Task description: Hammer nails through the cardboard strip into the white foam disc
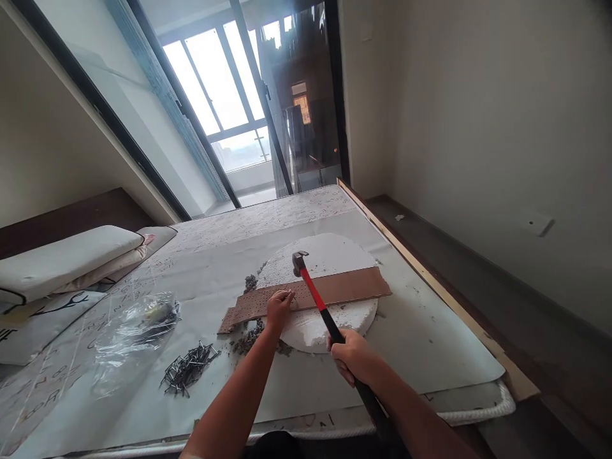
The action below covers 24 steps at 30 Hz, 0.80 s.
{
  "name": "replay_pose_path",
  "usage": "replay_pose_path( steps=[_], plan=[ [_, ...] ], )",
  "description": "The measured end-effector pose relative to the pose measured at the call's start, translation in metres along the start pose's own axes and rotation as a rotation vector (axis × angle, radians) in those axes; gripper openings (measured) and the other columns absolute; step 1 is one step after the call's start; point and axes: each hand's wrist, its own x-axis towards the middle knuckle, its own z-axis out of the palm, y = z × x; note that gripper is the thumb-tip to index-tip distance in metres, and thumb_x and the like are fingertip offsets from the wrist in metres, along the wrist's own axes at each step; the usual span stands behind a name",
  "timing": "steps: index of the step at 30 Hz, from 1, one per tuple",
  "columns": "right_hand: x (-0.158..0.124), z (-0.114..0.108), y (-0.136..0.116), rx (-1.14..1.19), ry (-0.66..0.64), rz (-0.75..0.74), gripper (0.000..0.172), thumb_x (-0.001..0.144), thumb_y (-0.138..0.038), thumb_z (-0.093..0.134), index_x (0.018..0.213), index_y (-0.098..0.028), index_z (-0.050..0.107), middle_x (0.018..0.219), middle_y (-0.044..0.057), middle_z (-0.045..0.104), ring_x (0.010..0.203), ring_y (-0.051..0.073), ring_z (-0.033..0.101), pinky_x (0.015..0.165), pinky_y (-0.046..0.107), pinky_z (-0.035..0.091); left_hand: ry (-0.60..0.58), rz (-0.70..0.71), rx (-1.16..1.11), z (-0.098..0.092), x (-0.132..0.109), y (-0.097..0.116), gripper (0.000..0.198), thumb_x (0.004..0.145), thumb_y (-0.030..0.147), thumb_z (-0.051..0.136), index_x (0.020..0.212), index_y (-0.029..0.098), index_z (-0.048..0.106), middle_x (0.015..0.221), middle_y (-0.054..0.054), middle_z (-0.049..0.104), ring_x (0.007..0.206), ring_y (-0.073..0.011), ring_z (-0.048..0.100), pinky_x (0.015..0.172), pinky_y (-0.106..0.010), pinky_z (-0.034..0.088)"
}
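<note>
The right hand (352, 357), nearest the lens, has its fingers clamped round the black grip of a red-handled steel claw hammer (319, 301). The hammer head hangs just beyond and to the right of the left fingers.

Everything under both hands rests on a bed covered with a pale printed sheet (415, 331). On it lies a round white foam disc (329, 255), and across the disc a long brown perforated board strip (349, 288), which the left fingers touch. Well to the left of those fingers are a crumpled clear plastic bag (136, 325) and a loose heap of dark steel nails (189, 368).

The left hand (278, 306) has its fingers pinched together on what looks to be a small nail (289, 295) stood on the strip.

The step appears to be setting a nail. A strike would call for a short, light tap, with the fingertips kept low on the shank.
</note>
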Motion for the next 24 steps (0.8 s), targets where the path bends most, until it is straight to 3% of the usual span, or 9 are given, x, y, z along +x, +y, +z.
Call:
replay_pose_path(
  steps=[24],
  plan=[
    [0.004, 0.012, 0.007, -0.071, -0.002, 0.004, 0.011, 0.051, -0.017, 0.039, 0.061, -0.023, 0.038, 0.028, -0.013, 0.029, 0.020, 0.007, 0.025, 0.023, 0.019, 0.018, 0.034, 0.072, 0.106, 0.005, -0.007, -0.007, 0.032, 0.081, 0.040, 0.047, 0.068, 0.019, 0.067, 0.073, -0.006, 0.067, 0.068, -0.0174, 0.059, 0.065, -0.026, 0.040]
  ],
)
